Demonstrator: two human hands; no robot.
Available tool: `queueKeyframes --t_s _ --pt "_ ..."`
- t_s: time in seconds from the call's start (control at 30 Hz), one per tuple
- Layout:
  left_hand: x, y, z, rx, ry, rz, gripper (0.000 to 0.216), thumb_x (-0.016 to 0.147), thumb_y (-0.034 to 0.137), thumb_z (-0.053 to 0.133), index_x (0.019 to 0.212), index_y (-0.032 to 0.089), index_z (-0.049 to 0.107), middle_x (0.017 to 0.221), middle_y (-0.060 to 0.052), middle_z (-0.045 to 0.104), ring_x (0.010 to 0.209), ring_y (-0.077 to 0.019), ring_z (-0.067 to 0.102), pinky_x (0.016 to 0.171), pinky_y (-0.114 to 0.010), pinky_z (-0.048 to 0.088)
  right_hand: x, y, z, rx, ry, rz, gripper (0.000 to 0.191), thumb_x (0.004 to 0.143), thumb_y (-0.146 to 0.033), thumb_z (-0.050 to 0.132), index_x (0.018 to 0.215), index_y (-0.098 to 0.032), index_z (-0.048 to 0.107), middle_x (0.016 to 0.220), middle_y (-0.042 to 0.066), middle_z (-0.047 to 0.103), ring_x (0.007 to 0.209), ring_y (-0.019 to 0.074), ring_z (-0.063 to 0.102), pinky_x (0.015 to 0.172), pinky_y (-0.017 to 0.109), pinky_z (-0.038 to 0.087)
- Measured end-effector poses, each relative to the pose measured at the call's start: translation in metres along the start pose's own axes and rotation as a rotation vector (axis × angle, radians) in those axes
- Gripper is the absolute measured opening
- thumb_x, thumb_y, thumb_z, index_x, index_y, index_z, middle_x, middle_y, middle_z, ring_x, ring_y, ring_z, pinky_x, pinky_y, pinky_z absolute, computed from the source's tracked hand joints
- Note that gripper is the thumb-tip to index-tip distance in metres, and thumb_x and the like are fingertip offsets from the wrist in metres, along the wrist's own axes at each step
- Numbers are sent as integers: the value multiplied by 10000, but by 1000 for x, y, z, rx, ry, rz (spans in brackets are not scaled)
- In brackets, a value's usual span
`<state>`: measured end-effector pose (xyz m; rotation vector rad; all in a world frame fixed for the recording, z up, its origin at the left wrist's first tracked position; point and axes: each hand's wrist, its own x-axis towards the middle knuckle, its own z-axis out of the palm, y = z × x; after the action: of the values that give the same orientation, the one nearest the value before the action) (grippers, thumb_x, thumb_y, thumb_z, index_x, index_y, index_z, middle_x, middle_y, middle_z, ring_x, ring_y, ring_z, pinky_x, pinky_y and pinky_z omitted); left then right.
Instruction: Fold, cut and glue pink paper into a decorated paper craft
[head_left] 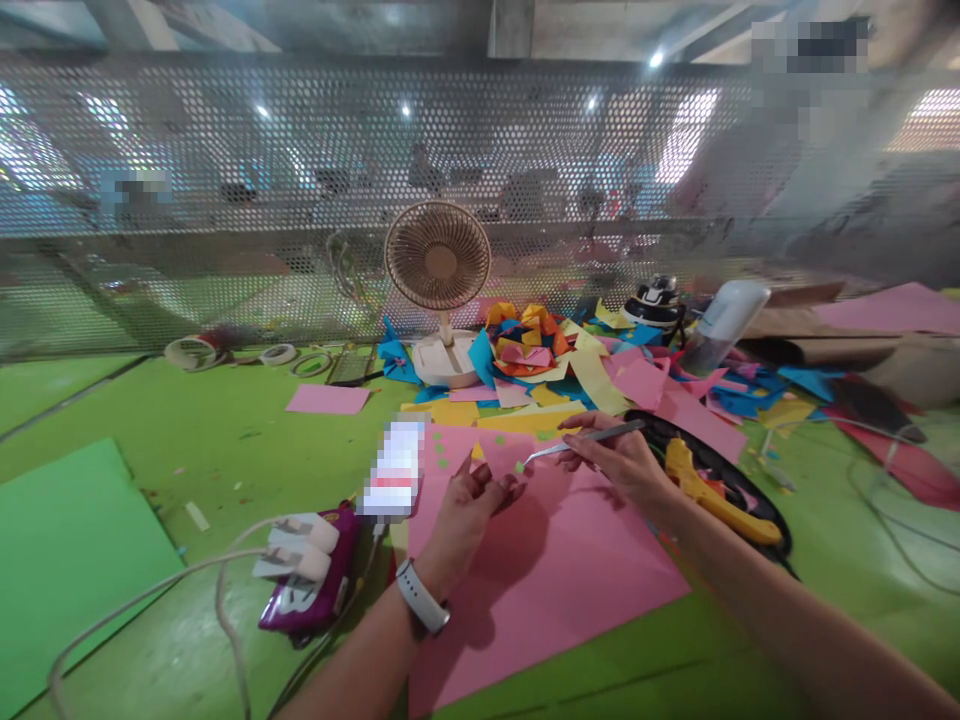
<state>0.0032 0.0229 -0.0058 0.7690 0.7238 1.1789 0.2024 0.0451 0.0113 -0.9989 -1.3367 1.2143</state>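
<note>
In the head view, the right grip (pixel 626 465) is pinching the tweezers (pixel 616 431); their long axis slopes slightly, and the tip points left and downward from this grip, at a small green piece (pixel 520 467). The left grip (pixel 469 510) is curled just beside this piece, over the pink sheet (pixel 562 570); whether it grasps something, I cannot tell.

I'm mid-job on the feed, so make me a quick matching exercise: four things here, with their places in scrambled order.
1. Tweezers
2. Yellow tool
3. Fan
4. Large pink sheet

A. In front of the perforated screen
B. Spread beneath the left hand
C. Held in the right hand
D. Lying in the black case

Pairs: 1-C, 2-D, 3-A, 4-B
</note>
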Motion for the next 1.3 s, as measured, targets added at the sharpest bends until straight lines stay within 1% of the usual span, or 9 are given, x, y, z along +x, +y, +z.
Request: queueKeyframes --t_s 0.17,0.23,0.3,0.37,0.5,0.7,0.9,1.3 --pt "-1 -2 -1 -30 44 -61 430 613 174 787 937 210 507 634 87 487 689 -116 613 835 -363 505 -3 -2 3 4 31 -34 274 763 -365 642 934 -172 546 675 30 679 583 147 640 567 256 484" --pt "-1 -4 -1 -33 46 -69 417 604 168 791 902 204 503 625 92 470 658 -105 600 825 -369 511 -4 -3 4 10 29 -35 267 764 -368 641 921 -175 545 686 34 682 590 147 640 577 261 489" --pt "0 -4 -2 -22 32 -69 359 601 169 791 805 185 496 625 86 471 640 -97 587 820 -374 514 -4 -4 5 13 33 -30 272 759 -379 643 912 -178 543 686 36 682 588 151 641 583 271 496" --pt "0 -4 -1 7 7 -72 327 606 176 786 752 174 494 646 68 503 652 -101 582 811 -372 516 -4 -4 6 17 32 -22 276 754 -389 646 903 -181 541 679 36 682 588 156 642 587 278 500" --pt "-2 -1 -1 67 -25 -83 294 623 200 775 811 168 550 753 18 580 717 -125 580 786 -371 522 -3 -2 5 23 18 -20 269 758 -386 646 898 -182 541 678 30 684 590 153 643 590 272 496" --pt "-3 0 0 104 -44 -86 281 645 210 758 864 167 587 851 -12 606 726 -127 573 777 -371 522 -3 0 3 40 6 -25 251 764 -365 647 895 -180 540 668 24 678 585 144 639 587 260 494" --pt "-2 -1 0 108 -33 -92 315 631 226 769 880 164 585 852 -18 605 719 -131 581 769 -369 523 -3 -1 4 27 20 -20 279 749 -398 649 878 -178 539 672 36 681 593 161 647 590 281 502" --pt "-3 -2 -1 99 -51 -76 228 685 182 726 839 161 559 799 5 570 714 -115 567 794 -371 522 -3 -4 8 68 37 -13 266 734 -373 672 860 -181 538 655 28 678 593 158 653 580 267 503"
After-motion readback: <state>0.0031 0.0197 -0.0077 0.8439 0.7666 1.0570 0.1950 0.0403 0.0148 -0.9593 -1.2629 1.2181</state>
